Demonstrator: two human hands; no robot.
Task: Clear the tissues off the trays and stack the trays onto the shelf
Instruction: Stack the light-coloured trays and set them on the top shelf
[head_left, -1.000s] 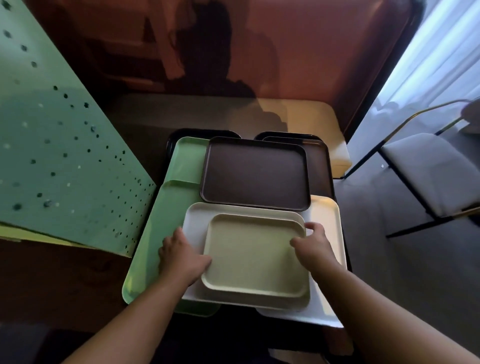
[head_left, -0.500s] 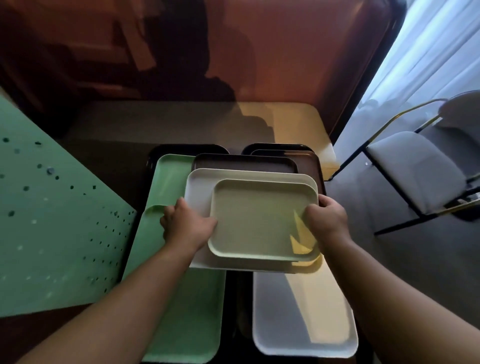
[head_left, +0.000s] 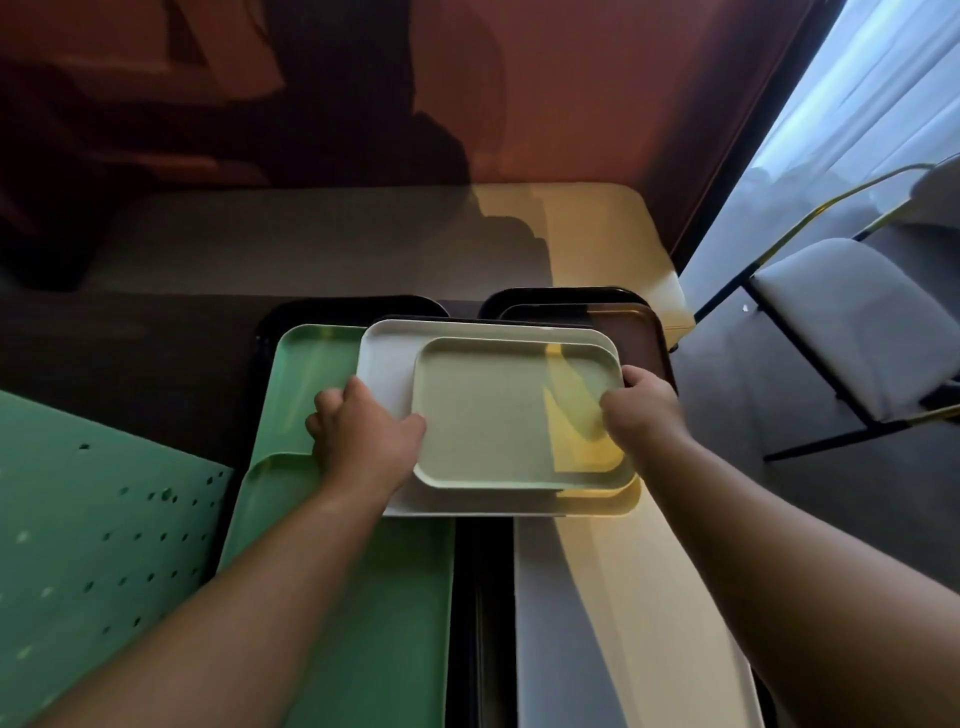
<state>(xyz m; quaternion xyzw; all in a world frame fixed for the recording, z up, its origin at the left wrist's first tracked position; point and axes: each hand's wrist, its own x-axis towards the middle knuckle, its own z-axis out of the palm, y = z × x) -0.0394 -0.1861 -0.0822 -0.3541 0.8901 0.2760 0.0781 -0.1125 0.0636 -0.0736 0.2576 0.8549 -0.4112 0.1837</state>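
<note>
A small pale green tray (head_left: 498, 415) lies inside a larger white tray (head_left: 387, 358). My left hand (head_left: 363, 436) grips the pair on the left edge and my right hand (head_left: 641, 410) grips the right edge. The pair sits over a brown tray (head_left: 641, 332), of which only the far right corner shows. Under them lie a long green tray (head_left: 363, 597) on the left and a long white tray (head_left: 597, 623) on the right, with black trays (head_left: 343, 309) beneath. No tissues are in sight.
A green perforated panel (head_left: 93, 551) stands at the left. A beige table top (head_left: 587, 234) lies beyond the trays, against a reddish wall. A grey chair (head_left: 852, 317) with a black and gold frame stands at the right beside a curtain.
Both hands have carried the white tray with the pale green tray away from me, over the brown tray. The long white tray underneath is now uncovered.
</note>
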